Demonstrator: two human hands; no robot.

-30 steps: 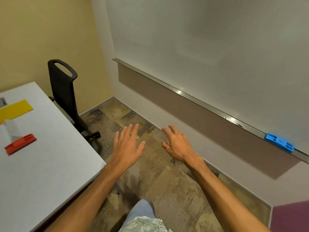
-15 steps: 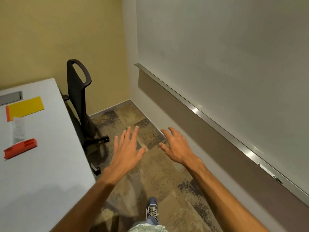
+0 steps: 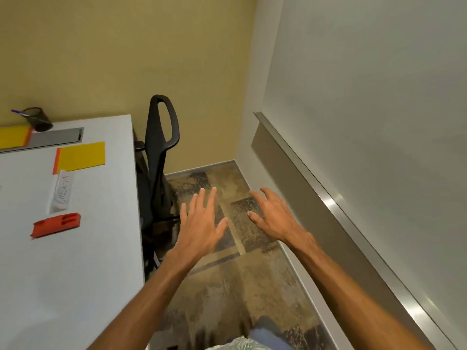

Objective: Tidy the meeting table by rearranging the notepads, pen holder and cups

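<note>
My left hand and my right hand hover palm-down over the floor, fingers spread, holding nothing, to the right of the white meeting table. On the table lies a yellow notepad with an orange spine. A second yellow notepad sits at the far left, partly over a grey cable hatch. A dark mesh pen holder with a purple pen stands at the table's far edge. An orange plastic holder and a white name card lie nearer. No cups are in view.
A black office chair stands tucked against the table's right side. A whiteboard with a metal tray runs along the right wall. A strip of patterned carpet lies between the table and the wall.
The view has swung left, bringing more of the table, the second notepad and the pen holder into sight. Both hands stay spread and empty.
</note>
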